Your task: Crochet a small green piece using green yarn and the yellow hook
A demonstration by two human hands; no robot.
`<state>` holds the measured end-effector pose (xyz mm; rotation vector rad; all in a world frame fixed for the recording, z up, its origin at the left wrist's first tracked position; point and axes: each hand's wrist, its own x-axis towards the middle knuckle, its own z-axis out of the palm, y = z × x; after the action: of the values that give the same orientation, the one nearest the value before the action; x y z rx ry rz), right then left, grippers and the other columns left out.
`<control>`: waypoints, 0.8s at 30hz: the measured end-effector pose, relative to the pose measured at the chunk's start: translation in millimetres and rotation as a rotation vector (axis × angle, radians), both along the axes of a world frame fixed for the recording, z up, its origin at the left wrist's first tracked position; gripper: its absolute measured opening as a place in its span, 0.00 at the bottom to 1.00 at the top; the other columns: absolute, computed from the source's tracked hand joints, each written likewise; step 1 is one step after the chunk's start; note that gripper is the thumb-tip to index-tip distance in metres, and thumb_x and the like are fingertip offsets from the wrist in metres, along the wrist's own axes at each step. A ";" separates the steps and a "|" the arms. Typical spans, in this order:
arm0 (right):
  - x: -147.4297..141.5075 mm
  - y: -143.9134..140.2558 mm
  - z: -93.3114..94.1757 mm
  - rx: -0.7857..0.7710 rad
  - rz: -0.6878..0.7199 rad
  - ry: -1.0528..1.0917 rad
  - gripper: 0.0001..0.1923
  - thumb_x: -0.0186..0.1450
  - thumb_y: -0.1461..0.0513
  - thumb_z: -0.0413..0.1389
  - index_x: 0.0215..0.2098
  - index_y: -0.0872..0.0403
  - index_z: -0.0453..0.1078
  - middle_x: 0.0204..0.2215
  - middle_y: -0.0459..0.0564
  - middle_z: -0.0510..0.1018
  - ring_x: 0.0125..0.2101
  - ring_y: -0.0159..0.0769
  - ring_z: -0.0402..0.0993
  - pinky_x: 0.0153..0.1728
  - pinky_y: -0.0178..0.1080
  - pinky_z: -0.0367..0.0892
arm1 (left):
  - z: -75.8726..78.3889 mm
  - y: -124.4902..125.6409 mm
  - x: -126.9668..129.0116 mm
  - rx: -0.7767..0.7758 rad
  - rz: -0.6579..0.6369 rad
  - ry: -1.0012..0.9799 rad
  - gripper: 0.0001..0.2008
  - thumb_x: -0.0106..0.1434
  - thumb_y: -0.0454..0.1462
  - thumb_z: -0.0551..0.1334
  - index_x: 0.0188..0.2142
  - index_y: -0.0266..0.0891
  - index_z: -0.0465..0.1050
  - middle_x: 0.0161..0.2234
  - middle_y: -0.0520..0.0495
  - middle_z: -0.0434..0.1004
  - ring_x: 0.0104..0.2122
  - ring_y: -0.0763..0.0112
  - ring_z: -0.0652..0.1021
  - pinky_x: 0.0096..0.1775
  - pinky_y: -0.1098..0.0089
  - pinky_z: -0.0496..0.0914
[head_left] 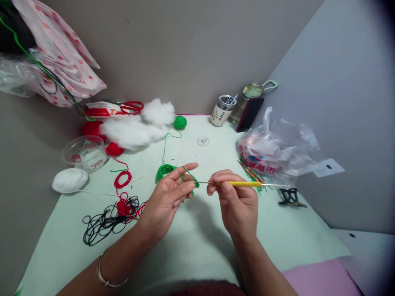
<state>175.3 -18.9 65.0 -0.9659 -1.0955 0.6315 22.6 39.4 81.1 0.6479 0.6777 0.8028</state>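
Observation:
My left hand (pixel 171 195) pinches a small piece of green crochet work (pixel 196 184) between thumb and fingers, and a green strand runs up over its raised index finger. In my right hand (pixel 236 201) is a crochet hook with a yellow handle (pixel 245 184), gripped like a pencil. The hook's thin metal tip points left and meets the green work at my left fingertips. Just behind my left hand lies a loose coil of green yarn (pixel 165 170). From near it a strand leads back to a small green yarn ball (pixel 180 122).
At left are white stuffing (pixel 132 131), red scissors (pixel 132 107), a clear plastic tub (pixel 83 152), a white yarn ball (pixel 70 180) and tangled black cord (pixel 101 224). A pen can (pixel 221 112), phone (pixel 249 114), plastic bag (pixel 271 148) and black clip (pixel 290 197) stand or lie right.

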 end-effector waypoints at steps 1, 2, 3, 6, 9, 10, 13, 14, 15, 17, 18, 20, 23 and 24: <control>-0.9 0.8 -0.8 -0.020 0.032 0.026 0.08 0.74 0.61 0.58 0.43 0.49 0.82 0.36 0.49 0.81 0.30 0.34 0.77 0.32 0.40 0.75 | -1.1 -1.3 0.9 0.037 0.001 0.029 0.21 0.57 0.36 0.78 0.51 0.42 0.83 0.30 0.55 0.75 0.24 0.80 0.64 0.31 0.73 0.63; -2.1 1.2 -1.9 -0.034 0.046 0.028 0.08 0.74 0.61 0.59 0.43 0.49 0.82 0.37 0.50 0.82 0.31 0.34 0.78 0.32 0.40 0.75 | -2.5 -2.9 1.8 0.069 -0.003 0.050 0.21 0.57 0.37 0.78 0.51 0.42 0.83 0.31 0.53 0.76 0.27 0.77 0.69 0.32 0.72 0.63; -3.1 1.2 -3.0 -0.042 0.047 0.018 0.08 0.74 0.60 0.59 0.43 0.49 0.83 0.38 0.51 0.83 0.32 0.34 0.78 0.33 0.40 0.76 | -3.8 -4.5 2.7 0.090 -0.013 0.059 0.21 0.58 0.38 0.77 0.52 0.43 0.83 0.32 0.52 0.77 0.31 0.73 0.72 0.34 0.71 0.64; -4.3 0.4 -5.0 -0.054 0.035 0.009 0.08 0.74 0.60 0.59 0.45 0.48 0.83 0.39 0.50 0.84 0.33 0.35 0.78 0.34 0.40 0.76 | -7.0 -7.4 3.2 0.109 -0.033 0.053 0.21 0.59 0.38 0.77 0.52 0.45 0.83 0.36 0.50 0.80 0.38 0.68 0.76 0.45 0.66 0.68; -2.4 0.3 -5.1 -0.071 0.054 0.068 0.09 0.75 0.60 0.58 0.44 0.49 0.82 0.38 0.50 0.85 0.33 0.34 0.80 0.35 0.38 0.77 | -7.4 -6.5 1.1 0.120 -0.012 0.081 0.20 0.59 0.38 0.77 0.51 0.46 0.84 0.37 0.50 0.79 0.40 0.68 0.75 0.47 0.66 0.67; -1.5 0.5 -4.9 -0.071 0.061 0.090 0.09 0.75 0.60 0.58 0.44 0.49 0.82 0.38 0.50 0.85 0.33 0.33 0.80 0.35 0.38 0.77 | -7.0 -5.9 0.2 0.129 -0.008 0.094 0.19 0.59 0.38 0.77 0.50 0.47 0.84 0.36 0.51 0.78 0.39 0.69 0.74 0.46 0.66 0.66; 0.4 0.7 -4.0 -0.058 0.063 0.121 0.10 0.76 0.59 0.57 0.43 0.51 0.80 0.37 0.51 0.86 0.31 0.33 0.81 0.33 0.38 0.78 | -5.2 -4.9 -1.5 0.159 -0.004 0.133 0.17 0.59 0.39 0.77 0.49 0.49 0.85 0.36 0.51 0.76 0.36 0.70 0.71 0.43 0.67 0.65; 0.8 0.5 -3.5 -0.055 0.060 0.118 0.10 0.76 0.58 0.56 0.42 0.52 0.79 0.37 0.51 0.85 0.30 0.33 0.81 0.33 0.38 0.79 | -4.5 -4.9 -1.8 0.167 -0.004 0.144 0.17 0.59 0.39 0.76 0.48 0.50 0.86 0.36 0.51 0.76 0.35 0.71 0.70 0.42 0.67 0.64; 1.1 0.1 -2.9 -0.057 0.056 0.108 0.11 0.76 0.58 0.56 0.42 0.52 0.79 0.36 0.51 0.85 0.29 0.34 0.81 0.32 0.38 0.79 | -4.0 -5.0 -2.0 0.176 -0.003 0.155 0.16 0.59 0.39 0.76 0.48 0.50 0.86 0.36 0.51 0.75 0.35 0.71 0.69 0.41 0.67 0.64; 1.4 -1.3 -1.6 -0.066 0.051 0.075 0.12 0.77 0.58 0.54 0.41 0.53 0.78 0.36 0.51 0.85 0.29 0.34 0.82 0.32 0.39 0.80 | -3.4 -5.3 -2.4 0.198 0.005 0.172 0.16 0.59 0.39 0.76 0.47 0.50 0.86 0.35 0.51 0.74 0.33 0.71 0.68 0.39 0.68 0.63; 1.4 -2.2 -1.1 -0.065 0.044 0.051 0.11 0.77 0.58 0.54 0.42 0.53 0.77 0.37 0.51 0.85 0.30 0.35 0.82 0.33 0.40 0.80 | -3.5 -5.5 -2.7 0.211 0.010 0.182 0.15 0.59 0.39 0.76 0.47 0.50 0.86 0.35 0.51 0.74 0.32 0.71 0.67 0.38 0.67 0.63; 1.1 -4.1 -0.6 -0.040 0.015 -0.020 0.11 0.77 0.60 0.53 0.43 0.52 0.78 0.37 0.50 0.85 0.30 0.34 0.82 0.33 0.40 0.80 | -4.3 -5.7 -3.4 0.241 0.020 0.210 0.15 0.59 0.39 0.76 0.48 0.50 0.86 0.35 0.50 0.74 0.32 0.71 0.67 0.36 0.67 0.62; -0.3 -6.6 -0.8 0.033 -0.041 -0.163 0.11 0.77 0.64 0.52 0.46 0.50 0.78 0.38 0.49 0.84 0.31 0.34 0.82 0.34 0.40 0.79 | -6.0 -5.6 -4.5 0.286 0.018 0.263 0.16 0.61 0.39 0.75 0.49 0.51 0.86 0.36 0.50 0.73 0.31 0.71 0.67 0.34 0.68 0.61; -0.8 -7.1 -0.9 0.055 -0.052 -0.209 0.12 0.77 0.65 0.51 0.47 0.50 0.78 0.38 0.49 0.84 0.32 0.34 0.82 0.34 0.40 0.79 | -6.3 -5.6 -4.7 0.300 0.017 0.281 0.16 0.61 0.39 0.74 0.50 0.51 0.85 0.35 0.51 0.72 0.31 0.71 0.68 0.34 0.68 0.62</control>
<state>174.4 -26.0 64.1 -1.0261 -1.2613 0.4634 18.0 33.8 74.7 1.0419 0.8248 0.8457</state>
